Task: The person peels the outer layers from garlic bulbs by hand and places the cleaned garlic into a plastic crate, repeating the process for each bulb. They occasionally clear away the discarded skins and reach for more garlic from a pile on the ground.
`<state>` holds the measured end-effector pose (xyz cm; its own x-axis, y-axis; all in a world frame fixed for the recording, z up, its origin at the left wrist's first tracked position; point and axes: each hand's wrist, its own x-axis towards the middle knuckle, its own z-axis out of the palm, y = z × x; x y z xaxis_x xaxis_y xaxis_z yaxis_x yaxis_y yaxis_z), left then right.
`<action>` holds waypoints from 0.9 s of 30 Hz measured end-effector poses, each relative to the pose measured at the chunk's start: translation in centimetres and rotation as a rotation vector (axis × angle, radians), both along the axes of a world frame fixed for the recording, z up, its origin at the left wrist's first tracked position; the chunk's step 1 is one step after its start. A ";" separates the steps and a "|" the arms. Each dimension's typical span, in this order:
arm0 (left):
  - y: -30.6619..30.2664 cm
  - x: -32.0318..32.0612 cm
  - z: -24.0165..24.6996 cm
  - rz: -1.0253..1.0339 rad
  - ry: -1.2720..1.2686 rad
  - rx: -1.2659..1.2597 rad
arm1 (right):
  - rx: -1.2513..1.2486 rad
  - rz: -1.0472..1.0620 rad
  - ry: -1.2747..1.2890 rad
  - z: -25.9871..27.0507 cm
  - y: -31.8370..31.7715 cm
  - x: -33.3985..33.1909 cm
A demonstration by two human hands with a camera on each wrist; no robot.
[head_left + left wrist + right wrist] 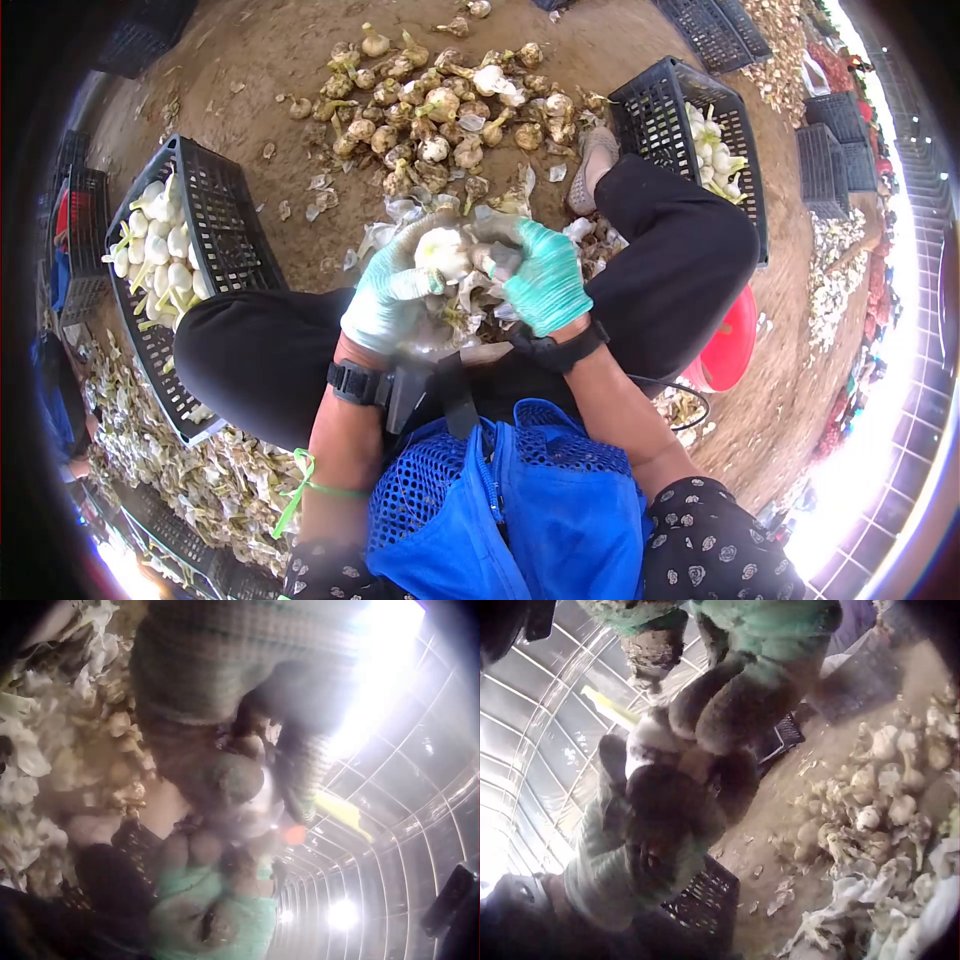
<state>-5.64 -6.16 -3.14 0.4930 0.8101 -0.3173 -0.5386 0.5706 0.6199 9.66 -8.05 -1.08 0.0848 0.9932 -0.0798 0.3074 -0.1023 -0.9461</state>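
Note:
A whitish garlic bulb (pixel 442 253) is held up over the lap, between the two gloved hands. My left hand (pixel 385 290) grips it from the left, thumb along its near side. My right hand (pixel 545 278), blurred, has thumb and bent fingers against the bulb's right side. In the right wrist view the bulb (pixel 649 742) shows white between dirt-darkened glove fingers. The left wrist view has the right hand (pixel 217 907) below with its fingers drawn in; much of the bulb is hidden by the hands there. Loose garlic skins (pixel 480 300) lie beneath the hands.
Ahead on the soil is a heap of unpeeled garlic (pixel 430 110). Black crates with white bulbs stand left (pixel 225 215) and right (pixel 650 110) of the legs. A red bucket (pixel 728 345) sits beside the right thigh. Peelings (pixel 200 490) cover the ground at left.

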 end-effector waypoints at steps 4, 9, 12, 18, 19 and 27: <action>-0.1 -0.9 -1.8 0.006 0.020 -0.039 | 0.180 0.003 -0.158 -1.9 -0.1 -0.2; -0.3 -0.6 -0.7 0.012 -0.010 0.040 | 0.086 -0.163 -0.209 -2.1 0.5 0.6; 0.0 -0.3 -0.1 -0.057 0.159 0.112 | 0.033 0.006 -0.123 -0.4 0.3 -0.6; -0.2 -1.0 -1.0 -0.141 0.252 0.168 | 0.012 0.161 -0.168 -1.1 0.6 0.3; -0.3 -0.9 -0.9 -0.138 0.251 0.167 | -0.014 0.132 -0.087 -1.1 0.6 0.4; -0.2 -0.7 -0.3 -0.074 0.194 0.169 | -0.155 -0.039 0.237 -0.2 0.0 0.5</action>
